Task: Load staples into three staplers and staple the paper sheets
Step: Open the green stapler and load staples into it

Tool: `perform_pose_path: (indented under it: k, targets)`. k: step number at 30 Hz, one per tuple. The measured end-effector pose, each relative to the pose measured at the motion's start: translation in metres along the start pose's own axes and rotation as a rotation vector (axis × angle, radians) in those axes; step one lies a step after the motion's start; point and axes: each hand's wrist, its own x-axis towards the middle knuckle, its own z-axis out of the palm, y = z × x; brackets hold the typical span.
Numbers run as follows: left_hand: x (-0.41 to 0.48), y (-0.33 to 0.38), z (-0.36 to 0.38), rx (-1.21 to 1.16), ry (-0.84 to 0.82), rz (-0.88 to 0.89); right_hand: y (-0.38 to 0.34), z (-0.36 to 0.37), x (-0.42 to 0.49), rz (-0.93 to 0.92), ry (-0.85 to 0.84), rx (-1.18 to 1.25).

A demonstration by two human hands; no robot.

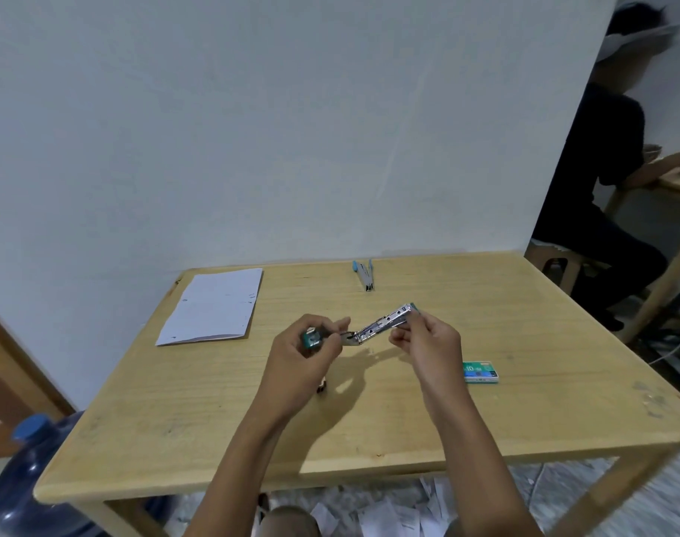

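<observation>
I hold a green stapler [373, 327] swung wide open above the middle of the wooden table [408, 420]. My left hand [311, 343] grips its green base end. My right hand [423, 335] pinches the far end of its metal magazine arm. A blue stapler [364, 275] lies closed near the table's far edge. A small dark object [322, 387] lies on the table under my left wrist, mostly hidden. A green staple box [481, 372] rests to the right of my right hand. White paper sheets [214, 306] lie at the far left.
A white wall stands just behind the table. A blue water jug [28, 478] sits on the floor at the near left. Paper scraps [388, 513] litter the floor under the table. Another person sits at a second table at the far right.
</observation>
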Motion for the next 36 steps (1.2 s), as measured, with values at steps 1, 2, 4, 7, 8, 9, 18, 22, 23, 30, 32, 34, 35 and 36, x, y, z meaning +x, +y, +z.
perform_pose_path:
  k: [1, 2, 4, 7, 8, 9, 18, 22, 23, 30, 32, 34, 35, 36]
  targets:
    - [-0.001, 0.001, -0.005, -0.044, -0.040, -0.107, -0.002, -0.002, 0.003, -0.002, -0.004, 0.010]
    - [-0.002, 0.001, -0.011, -0.096, -0.096, -0.218, -0.004, -0.004, 0.005, -0.009, -0.008, 0.017]
    - [-0.004, 0.005, -0.020, -0.182, -0.226, -0.387, -0.010, -0.007, 0.008, -0.007, -0.046, 0.026]
    - [-0.009, 0.010, -0.017, -0.210, -0.383, -0.496, -0.018, -0.004, 0.002, 0.027, -0.197, 0.030]
    - [-0.010, 0.011, -0.011, -0.222, -0.418, -0.517, -0.020, -0.001, -0.002, 0.037, -0.260, 0.002]
    - [-0.012, 0.012, -0.004, -0.271, -0.436, -0.538, -0.021, 0.002, -0.006, 0.043, -0.320, -0.033]
    - [-0.017, 0.007, 0.033, -0.721, -0.276, -0.504, -0.008, 0.012, -0.037, -0.505, -0.173, -0.391]
    - [-0.018, 0.007, 0.034, -0.664, -0.261, -0.507, -0.008, 0.009, -0.041, -0.680, -0.189, -0.525]
    - [-0.017, 0.007, 0.034, -0.657, -0.259, -0.510, -0.010, 0.008, -0.041, -0.694, -0.187, -0.537]
    - [-0.016, 0.012, 0.033, -0.620, -0.239, -0.486, -0.021, 0.005, -0.041, -0.753, -0.201, -0.585]
    - [-0.015, 0.014, 0.032, -0.604, -0.219, -0.475, -0.022, 0.005, -0.043, -0.785, -0.227, -0.600]
    - [-0.013, 0.017, 0.030, -0.563, -0.229, -0.469, -0.022, 0.005, -0.043, -0.810, -0.227, -0.591]
    - [-0.012, 0.019, 0.029, -0.543, -0.241, -0.467, -0.022, 0.005, -0.043, -0.817, -0.211, -0.579]
    - [-0.012, 0.020, 0.029, -0.529, -0.247, -0.469, -0.023, 0.004, -0.042, -0.821, -0.196, -0.567]
